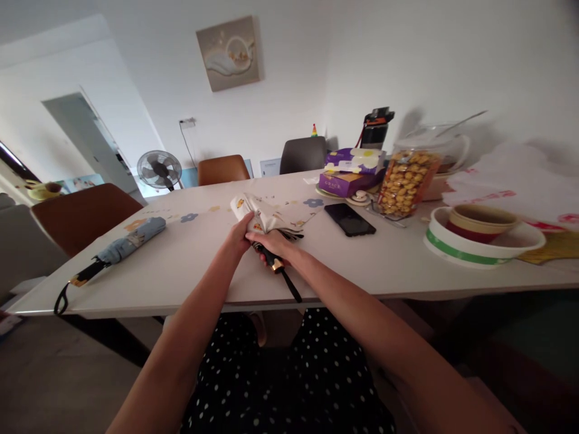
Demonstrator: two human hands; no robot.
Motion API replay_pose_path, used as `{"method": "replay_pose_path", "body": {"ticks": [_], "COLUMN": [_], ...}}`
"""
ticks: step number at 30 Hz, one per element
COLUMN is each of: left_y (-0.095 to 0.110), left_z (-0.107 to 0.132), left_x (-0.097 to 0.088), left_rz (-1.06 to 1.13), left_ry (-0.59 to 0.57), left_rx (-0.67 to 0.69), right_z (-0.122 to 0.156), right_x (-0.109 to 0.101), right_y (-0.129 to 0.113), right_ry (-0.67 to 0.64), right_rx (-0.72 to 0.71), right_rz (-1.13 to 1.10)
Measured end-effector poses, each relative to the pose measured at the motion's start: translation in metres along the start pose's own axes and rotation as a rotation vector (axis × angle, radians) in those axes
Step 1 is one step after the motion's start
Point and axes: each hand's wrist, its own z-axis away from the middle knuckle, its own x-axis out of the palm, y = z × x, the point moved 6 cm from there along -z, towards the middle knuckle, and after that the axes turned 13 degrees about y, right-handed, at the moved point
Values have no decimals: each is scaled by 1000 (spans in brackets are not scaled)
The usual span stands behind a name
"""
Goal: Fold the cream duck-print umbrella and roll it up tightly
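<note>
A cream folding umbrella (266, 217) with small printed figures lies slanted over the table in front of me, its canopy loosely gathered and part of it fanned out to the right. Its black handle with a gold band and a wrist strap points toward me. My left hand (239, 234) grips the canopy near its lower left side. Around the shaft, just above the handle, my right hand (274, 244) is closed, with some fingers hidden underneath. A blue umbrella (131, 241), rolled up, rests on the table to the left.
On the white table (190, 277), a black phone (350, 219) lies right of the umbrella. Farther right stand purple tissue packs (346, 181), a jar of round snacks (407, 184), a white bowl (470, 256) holding a paper cup, and a plastic bag (515, 181). Chairs stand behind.
</note>
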Motion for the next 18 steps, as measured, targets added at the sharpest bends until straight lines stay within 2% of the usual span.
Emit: {"method": "replay_pose_path", "body": {"ticks": [2,6,10,13,16,18], "left_y": [-5,-3,2,-3,-9,-9], "left_z": [-2,-1,1,2,4,4], "left_x": [-2,-7,-8,-9,-8,-7], "left_rz": [44,98,126,86,24,3], "left_ry": [-16,25,9,-18,-36,-41], "left_rx": [-40,-18,24,-42,-133,-140], "right_z": [0,-1,0,5,7,8], "right_x": [2,8,10,12,9,7], "right_y": [3,4,9,9,5,2], "right_ry": [-23,-95,-128,-181,-162,-113], "right_rx": [11,44,156,220,179,137], "right_rz": [6,-87,-123,-124,-85,-61]}}
